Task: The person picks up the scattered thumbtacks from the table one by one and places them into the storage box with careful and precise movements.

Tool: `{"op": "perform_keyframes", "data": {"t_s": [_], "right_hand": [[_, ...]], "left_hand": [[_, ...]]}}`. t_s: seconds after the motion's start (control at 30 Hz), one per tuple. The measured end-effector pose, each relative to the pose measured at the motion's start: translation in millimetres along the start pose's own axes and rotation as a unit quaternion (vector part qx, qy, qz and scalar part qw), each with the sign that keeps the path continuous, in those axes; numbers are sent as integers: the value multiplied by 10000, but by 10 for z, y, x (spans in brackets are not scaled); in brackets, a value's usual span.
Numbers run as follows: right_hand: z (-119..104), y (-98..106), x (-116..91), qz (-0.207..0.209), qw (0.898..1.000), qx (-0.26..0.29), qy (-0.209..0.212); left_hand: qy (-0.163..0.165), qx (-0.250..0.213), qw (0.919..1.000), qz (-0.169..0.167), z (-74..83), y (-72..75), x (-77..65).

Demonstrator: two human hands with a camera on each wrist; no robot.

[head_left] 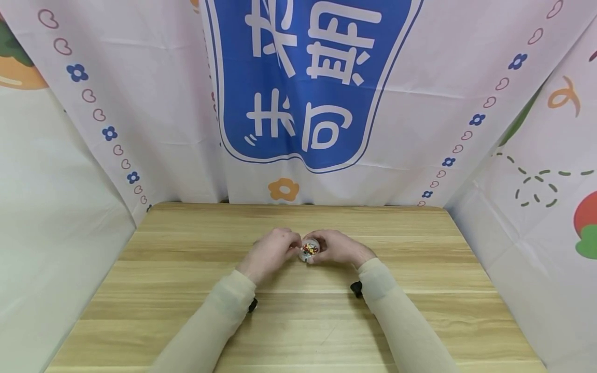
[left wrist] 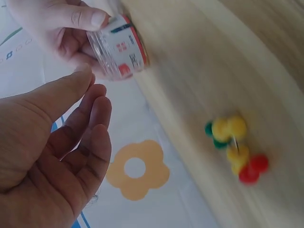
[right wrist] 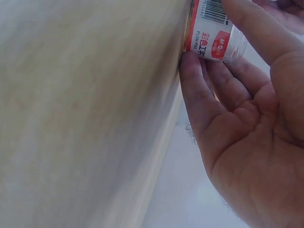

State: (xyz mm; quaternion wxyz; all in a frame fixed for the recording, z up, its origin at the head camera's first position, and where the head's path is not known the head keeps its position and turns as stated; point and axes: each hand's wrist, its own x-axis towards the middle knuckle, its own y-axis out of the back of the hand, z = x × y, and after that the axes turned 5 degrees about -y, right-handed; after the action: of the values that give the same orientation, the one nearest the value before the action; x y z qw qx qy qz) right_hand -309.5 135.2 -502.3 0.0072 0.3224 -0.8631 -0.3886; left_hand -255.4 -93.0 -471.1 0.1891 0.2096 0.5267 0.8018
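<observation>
A small clear jar (head_left: 309,250) with a white and red push-pin label stands on the table, its open top showing red and yellow push pins. My right hand (head_left: 338,247) grips it from the side, thumb and fingers around the wall; the label faces the right wrist camera on the jar (right wrist: 211,31). Beside the jar's mouth is my left hand (head_left: 272,252), thumb and forefinger tips together in a pinch. A tiny reddish bit shows at those fingertips, apparently a push pin, mostly hidden. Loose yellow push pins (left wrist: 229,127) lie near my left hand (left wrist: 57,137).
Red push pins (left wrist: 254,168) and green ones (left wrist: 209,128) lie with the yellow pins on the wooden table (head_left: 298,326). A printed cloth (head_left: 163,119) hangs behind the table's far edge. Black wrist devices (head_left: 356,289) sit under both sleeves.
</observation>
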Motion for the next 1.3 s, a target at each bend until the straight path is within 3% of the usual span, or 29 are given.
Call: {"op": "perform_keyframes", "data": {"t_s": [0.37,0.83,1.1,1.3], "right_hand": [[-13,-9,-4,-16,9999,142,-75],[-20,-6,-14,-31,9997,221,-96],[-18,-11,-14,-55,9997,237,-102],[-19,-10,-17,-28,9998,198,-82]], "left_hand": [[-83,641,9976,-254,-120,142,-182],[186,900,9920,-861,-229,245,-400],[-10,1167,9869,-1113,-240,281,-480],[-143,1394,9839,-1110,-244,284,-506]]}}
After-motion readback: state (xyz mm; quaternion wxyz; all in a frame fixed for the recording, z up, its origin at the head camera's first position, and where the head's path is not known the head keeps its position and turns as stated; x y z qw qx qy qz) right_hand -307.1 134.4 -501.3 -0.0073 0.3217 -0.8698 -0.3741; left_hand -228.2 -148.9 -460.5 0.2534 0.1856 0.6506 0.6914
